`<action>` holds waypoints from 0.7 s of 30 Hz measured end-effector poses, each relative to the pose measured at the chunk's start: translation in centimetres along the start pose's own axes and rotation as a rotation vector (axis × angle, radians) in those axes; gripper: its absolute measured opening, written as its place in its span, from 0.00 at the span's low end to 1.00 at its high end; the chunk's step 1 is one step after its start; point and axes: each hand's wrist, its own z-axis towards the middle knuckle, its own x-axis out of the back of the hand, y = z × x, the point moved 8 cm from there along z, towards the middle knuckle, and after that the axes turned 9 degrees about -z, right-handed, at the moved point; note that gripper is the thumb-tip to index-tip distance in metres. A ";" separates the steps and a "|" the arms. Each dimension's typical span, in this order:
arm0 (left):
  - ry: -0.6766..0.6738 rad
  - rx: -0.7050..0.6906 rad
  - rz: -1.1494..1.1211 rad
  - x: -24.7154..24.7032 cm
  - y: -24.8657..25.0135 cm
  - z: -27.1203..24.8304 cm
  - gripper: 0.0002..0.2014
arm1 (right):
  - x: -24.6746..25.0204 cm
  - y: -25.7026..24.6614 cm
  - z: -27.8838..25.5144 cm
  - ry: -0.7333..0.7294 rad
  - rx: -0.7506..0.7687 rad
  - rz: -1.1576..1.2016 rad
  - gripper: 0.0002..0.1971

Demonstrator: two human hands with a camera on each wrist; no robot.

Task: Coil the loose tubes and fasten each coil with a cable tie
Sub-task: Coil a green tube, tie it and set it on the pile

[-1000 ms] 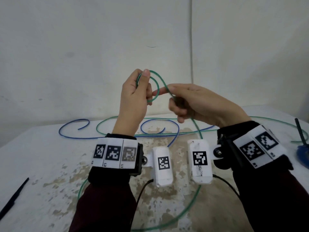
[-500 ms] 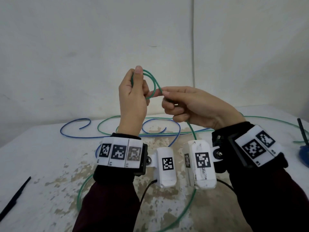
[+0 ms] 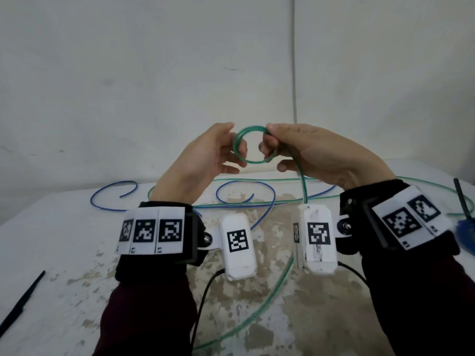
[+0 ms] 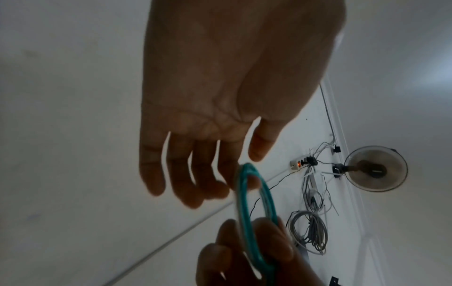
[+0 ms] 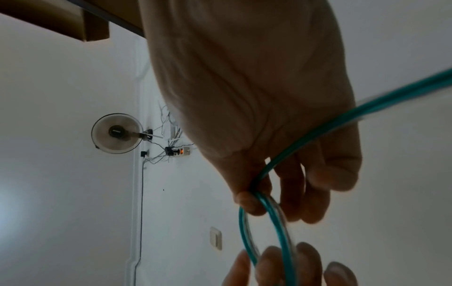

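A small coil of green tube is held up in front of the wall, its ring facing me. My left hand holds its left side, index fingertip hooked through the ring and thumb above. My right hand pinches the right side between thumb and fingers. From that pinch the loose green tube drops to the table and sweeps round in wide loops. The left wrist view shows the coil edge-on at my left hand. In the right wrist view my right hand grips the coil.
A loose blue tube curls across the far side of the worn white table. One black cable tie lies at the near left. Another black tie stands by a blue object at the right edge.
My left hand has tipped from upright to the coil's left side. My right hand has moved up from the trailing tube onto the coil's right side. The ring now faces me.
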 end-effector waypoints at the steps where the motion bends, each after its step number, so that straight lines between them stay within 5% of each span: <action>1: -0.029 -0.001 0.042 -0.3 -0.1 -0.1 0.21 | -0.1 0.0 0.0 -0.017 0.004 0.000 0.19; 7: -0.097 -0.062 -0.022 -0.9 0.2 -0.3 0.14 | -0.3 -0.4 0.3 0.011 0.015 0.191 0.19; 16: -0.127 -0.013 -0.065 -2.7 -0.3 0.0 0.11 | 0.6 -0.4 0.0 0.100 -0.013 -0.152 0.20; 21: -0.034 -0.130 -0.264 -1.4 0.9 -0.1 0.10 | 0.5 -0.3 0.2 0.059 -0.047 0.194 0.18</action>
